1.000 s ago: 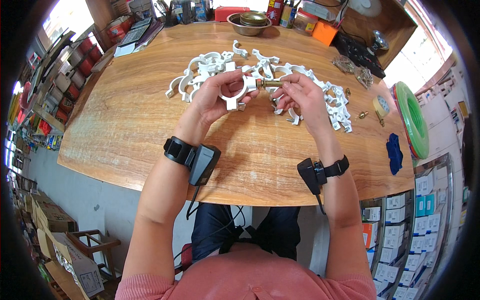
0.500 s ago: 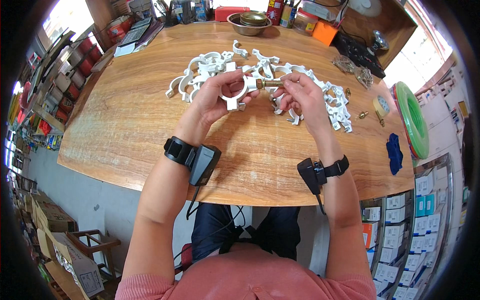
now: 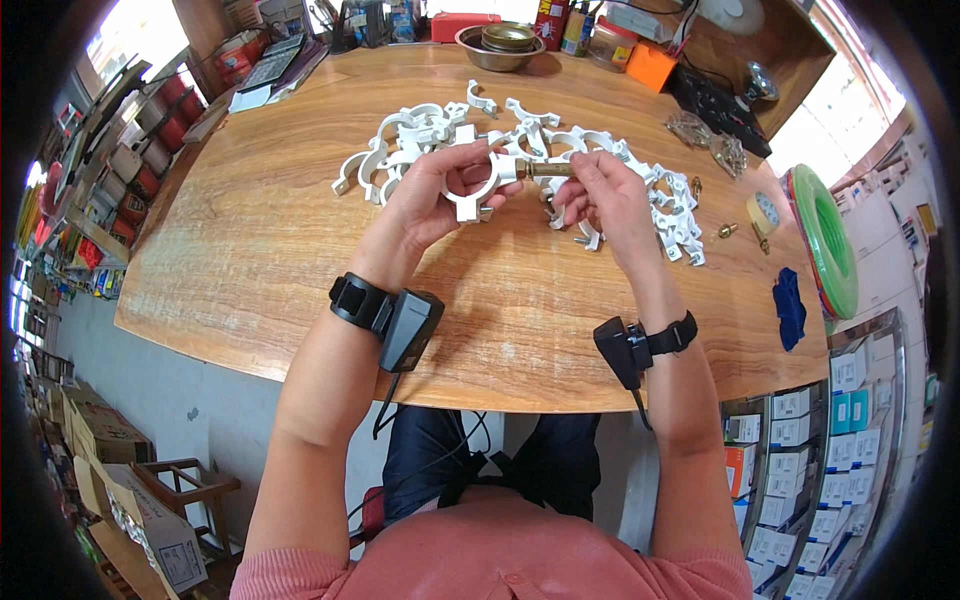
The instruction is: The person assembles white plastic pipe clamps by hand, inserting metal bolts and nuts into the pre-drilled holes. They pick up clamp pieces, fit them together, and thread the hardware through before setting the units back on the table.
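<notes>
On a brown wood-grain table (image 3: pixel 220 270), a dark flat calculator (image 3: pixel 272 64) lies at the far left corner. Next comes a loose heap of white plastic half-ring clips (image 3: pixel 418 133), just beyond the left hand (image 3: pixel 438 192). A black box-shaped device (image 3: pixel 412 330) is strapped to that forearm. The left hand is partly closed, its thumb above and fingers curled beneath, gripping a white plastic ring-shaped pipe clamp (image 3: pixel 507 171), which is held up over the table in front of the person. Far beyond it, near the back edge, stands a round metal bowl (image 3: pixel 487 57).

From the clamp's right side a brass-coloured metal bolt (image 3: pixel 548 170) points rightward, roughly level; at this size I can't tell how deeply it sits in the clamp. The right hand (image 3: pixel 612 187) is loosely curled, thumb and forefinger pinched on the bolt's far end. A smaller black device (image 3: pixel 622 352) is strapped near that wrist. Farther right lie more white plastic clips (image 3: pixel 680 225), a small brass-coloured fitting (image 3: pixel 727 230), a pale tape roll (image 3: pixel 764 212), a crumpled dark blue cloth (image 3: pixel 789 308) and, at the table's right edge, a light green coil (image 3: pixel 828 240).
</notes>
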The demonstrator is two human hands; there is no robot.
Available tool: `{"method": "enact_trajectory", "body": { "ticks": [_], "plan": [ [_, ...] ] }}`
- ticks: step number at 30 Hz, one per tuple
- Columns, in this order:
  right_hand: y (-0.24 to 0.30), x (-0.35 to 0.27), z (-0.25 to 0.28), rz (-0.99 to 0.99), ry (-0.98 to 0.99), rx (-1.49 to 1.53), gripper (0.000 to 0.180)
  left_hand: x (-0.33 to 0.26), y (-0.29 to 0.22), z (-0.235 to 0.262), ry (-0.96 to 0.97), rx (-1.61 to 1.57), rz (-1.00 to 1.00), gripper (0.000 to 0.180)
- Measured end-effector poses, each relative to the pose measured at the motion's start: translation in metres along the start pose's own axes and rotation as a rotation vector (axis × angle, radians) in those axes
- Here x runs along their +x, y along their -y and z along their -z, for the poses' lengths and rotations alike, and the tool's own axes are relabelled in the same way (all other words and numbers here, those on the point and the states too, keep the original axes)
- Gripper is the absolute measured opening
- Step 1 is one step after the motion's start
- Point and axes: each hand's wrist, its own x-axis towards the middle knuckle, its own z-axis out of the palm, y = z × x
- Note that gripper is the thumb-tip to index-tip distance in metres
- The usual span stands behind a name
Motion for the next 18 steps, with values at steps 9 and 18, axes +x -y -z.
{"method": "enact_trajectory", "body": {
  "ticks": [9,18],
  "plan": [
    [-0.0033,0.0004,0.0013,0.078,0.037,-0.008,0.026,-0.0004,0.0009,-0.0013,-0.001,-0.008,-0.008,0.030],
    [-0.0020,-0.0011,-0.0033,0.100,0.004,-0.017,0.024,-0.0003,0.0003,0.0005,0.002,-0.019,-0.013,0.030]
  ]
}}
